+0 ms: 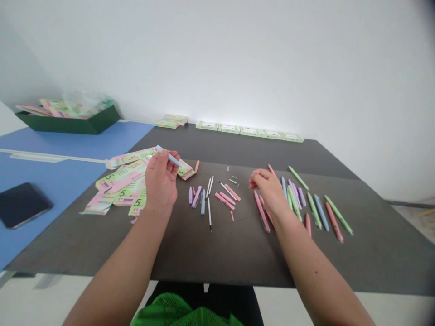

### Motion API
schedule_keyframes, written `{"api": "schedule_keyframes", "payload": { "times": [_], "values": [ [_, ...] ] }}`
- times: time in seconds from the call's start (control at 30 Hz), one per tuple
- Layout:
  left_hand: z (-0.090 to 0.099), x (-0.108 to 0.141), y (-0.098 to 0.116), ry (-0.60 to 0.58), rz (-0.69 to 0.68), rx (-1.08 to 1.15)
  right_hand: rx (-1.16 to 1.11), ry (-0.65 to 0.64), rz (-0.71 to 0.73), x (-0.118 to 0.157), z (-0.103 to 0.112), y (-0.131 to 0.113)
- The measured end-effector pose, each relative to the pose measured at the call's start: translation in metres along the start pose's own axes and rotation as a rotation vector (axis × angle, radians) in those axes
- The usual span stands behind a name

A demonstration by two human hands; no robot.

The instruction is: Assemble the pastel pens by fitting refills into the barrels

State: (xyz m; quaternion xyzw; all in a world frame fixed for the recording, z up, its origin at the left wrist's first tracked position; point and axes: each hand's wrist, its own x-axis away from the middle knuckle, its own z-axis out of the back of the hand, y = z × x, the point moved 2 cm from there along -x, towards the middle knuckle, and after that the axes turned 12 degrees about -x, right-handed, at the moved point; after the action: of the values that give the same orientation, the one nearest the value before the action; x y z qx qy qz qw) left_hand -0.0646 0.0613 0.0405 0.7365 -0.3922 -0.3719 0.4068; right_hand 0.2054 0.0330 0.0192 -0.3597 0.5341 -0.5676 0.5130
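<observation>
Between the fingers of my left hand (162, 181) is a light blue pen barrel (174, 159), held above the printed packets. My right hand (267, 185) has its fingers curled together over the near end of the pen group; whatever they may pinch is too small to make out. Beneath that wrist lies a pink pen (261, 210). Loose pen parts are spread between my hands: white refills (209, 213), a purple barrel (196, 197), a blue barrel (203, 202), pink pieces (227, 199) and small clear clips (234, 177).
Assembled pens in green (314, 210), blue and red lie at the right. Pink-and-green packets (125, 181) overlap at the left. Flat boxes (249, 131) line the wall edge. A dark green bin (68, 124) and a phone (23, 204) rest on the blue surface.
</observation>
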Motion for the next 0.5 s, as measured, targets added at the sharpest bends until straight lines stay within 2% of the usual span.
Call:
{"api": "schedule_keyframes", "payload": {
  "times": [0.17,0.3,0.37,0.5],
  "values": [
    [-0.004,0.006,-0.003,-0.028,0.073,-0.021,-0.278,0.062,-0.012,0.006,0.004,0.007],
    [-0.009,0.015,-0.011,-0.127,0.182,-0.317,-0.393,0.095,-0.004,0.011,0.011,0.005],
    [-0.011,0.021,-0.015,-0.226,0.227,-0.552,-0.408,0.105,0.001,0.012,0.015,0.002],
    [-0.014,0.035,-0.022,-0.548,0.266,-0.916,-0.396,0.106,-0.014,0.015,0.018,0.000]
  ]
}}
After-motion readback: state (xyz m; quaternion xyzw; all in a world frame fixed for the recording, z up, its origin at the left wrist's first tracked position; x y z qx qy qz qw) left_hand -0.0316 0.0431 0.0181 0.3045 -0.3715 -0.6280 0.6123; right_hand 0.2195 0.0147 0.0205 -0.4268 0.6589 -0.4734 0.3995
